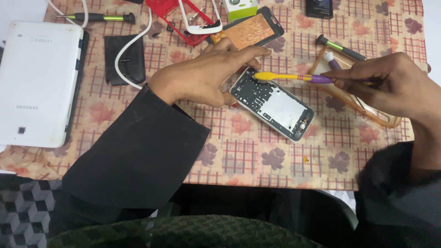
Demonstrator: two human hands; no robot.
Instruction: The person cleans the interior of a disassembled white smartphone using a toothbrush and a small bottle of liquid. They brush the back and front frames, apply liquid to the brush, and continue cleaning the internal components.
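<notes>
Head view: opened phone (273, 104) lies flat on the flowered tablecloth (239, 151), inner frame up. Left hand (206, 76) curls over its top corner, fingers pressing the edge, likely to stop it sliding. Right hand (390, 85) pinches a yellow-and-purple toothbrush (294, 77), head touching the phone's top end. White tablet (39, 82) lies well apart, left, with 2 screwdrivers beyond.

Phone (273, 103) at centre of the desk (239, 156), with the left hand (206, 76) at its left end and a brush (289, 77) across its far corner. Tablet (39, 82) far left, wallet (124, 59) between it and the phone. Case (363, 103) right of the phone, under the right hand (390, 85); screwdriver (94, 18) behind the tablet.
</notes>
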